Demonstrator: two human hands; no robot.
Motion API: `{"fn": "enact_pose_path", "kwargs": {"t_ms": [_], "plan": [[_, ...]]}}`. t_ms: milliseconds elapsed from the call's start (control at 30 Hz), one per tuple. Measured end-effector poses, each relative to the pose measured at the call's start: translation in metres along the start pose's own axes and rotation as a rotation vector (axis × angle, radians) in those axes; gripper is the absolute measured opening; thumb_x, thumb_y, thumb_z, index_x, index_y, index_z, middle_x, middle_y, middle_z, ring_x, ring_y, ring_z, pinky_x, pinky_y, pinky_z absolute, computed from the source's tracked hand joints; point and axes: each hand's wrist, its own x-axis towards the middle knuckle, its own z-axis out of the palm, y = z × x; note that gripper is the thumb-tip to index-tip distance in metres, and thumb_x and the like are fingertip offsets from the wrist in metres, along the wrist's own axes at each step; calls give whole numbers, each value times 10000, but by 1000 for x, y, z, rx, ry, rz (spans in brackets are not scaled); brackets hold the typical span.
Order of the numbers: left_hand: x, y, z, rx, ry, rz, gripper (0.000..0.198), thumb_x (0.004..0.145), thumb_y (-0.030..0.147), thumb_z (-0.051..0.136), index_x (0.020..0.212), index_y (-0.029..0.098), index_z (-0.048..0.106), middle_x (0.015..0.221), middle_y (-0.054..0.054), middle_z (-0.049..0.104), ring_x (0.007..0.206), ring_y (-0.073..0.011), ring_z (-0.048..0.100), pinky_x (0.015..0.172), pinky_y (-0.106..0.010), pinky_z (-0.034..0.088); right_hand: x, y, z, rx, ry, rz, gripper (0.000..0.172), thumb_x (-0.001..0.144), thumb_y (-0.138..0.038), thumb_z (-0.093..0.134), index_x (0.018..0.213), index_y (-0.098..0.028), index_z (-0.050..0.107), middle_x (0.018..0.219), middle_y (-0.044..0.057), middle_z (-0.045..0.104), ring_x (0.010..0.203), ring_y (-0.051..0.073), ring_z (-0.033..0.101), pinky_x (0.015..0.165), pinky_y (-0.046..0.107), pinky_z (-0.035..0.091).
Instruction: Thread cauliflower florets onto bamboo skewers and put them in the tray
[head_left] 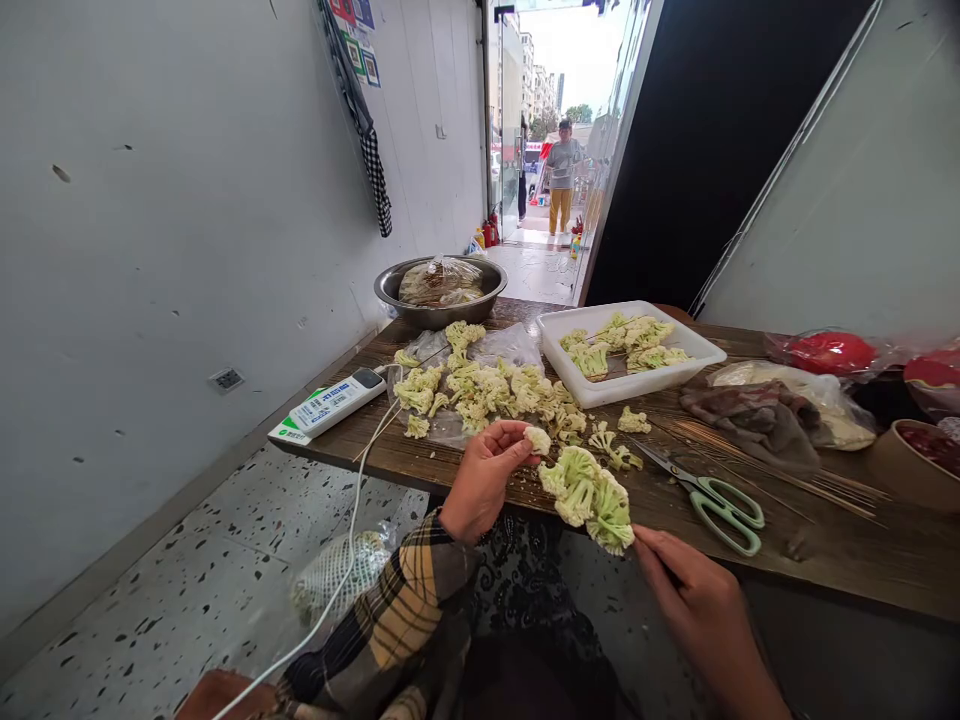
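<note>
Between the thumb and fingers of my left hand (pixel 489 476) is a small cauliflower floret (pixel 537 440). My right hand (pixel 694 590) is closed at the lower end of a skewer of cauliflower (pixel 589 497); the stick itself is mostly hidden by the florets and my fingers. The two hands are apart, with the skewered florets lying between them over the table's front edge. Just beyond my left hand spreads a pile of loose cauliflower florets (pixel 487 390) on clear plastic. A white tray (pixel 637 388) behind holds several cauliflower pieces on sticks.
Green-handled scissors (pixel 724 512) lie right of my hands, near loose bamboo skewers (pixel 817 488) and a brown cloth (pixel 757 418). A metal basin (pixel 386 287) with bagged skewers stands at the back left. A white cable (pixel 352 530) hangs off the left edge. One person (pixel 562 170) stands by the doorway.
</note>
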Motion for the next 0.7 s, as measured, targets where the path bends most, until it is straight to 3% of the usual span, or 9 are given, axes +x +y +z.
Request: {"fn": "enact_pose_path", "kwargs": {"t_ms": [167,300,467,700], "plan": [[-2,2,-1,-4,-22,-48,288,669,290,770,903,149,680,752,-9,632,621,-108,611,551,-218,486,-1,0,0,5,-2,-6,282,917,-316,476,1000,-201,720,965,60,749,892,230,711,816,335,577],[-1,2,-3,-60,16,-45,347,657,288,784,943,150,644,720,7,621,627,-119,637,580,-232,507,-3,0,0,-2,-1,-16,289,917,-330,474,996,-210,724,960,51,751,889,236,712,801,340,585],[0,0,-1,-133,117,-17,356,597,278,822,811,150,569,654,33,611,598,-113,643,596,-234,512,-6,-4,1,4,24,-2,305,916,-362,470,980,-226,735,936,51,755,869,243,717,773,340,596],[-6,0,4,-155,79,-7,300,626,245,797,823,148,593,676,30,620,639,-124,665,656,-250,526,-7,-6,6,8,72,22,323,915,-364,467,969,-198,739,930,73,755,850,254,720,769,360,595]]}}
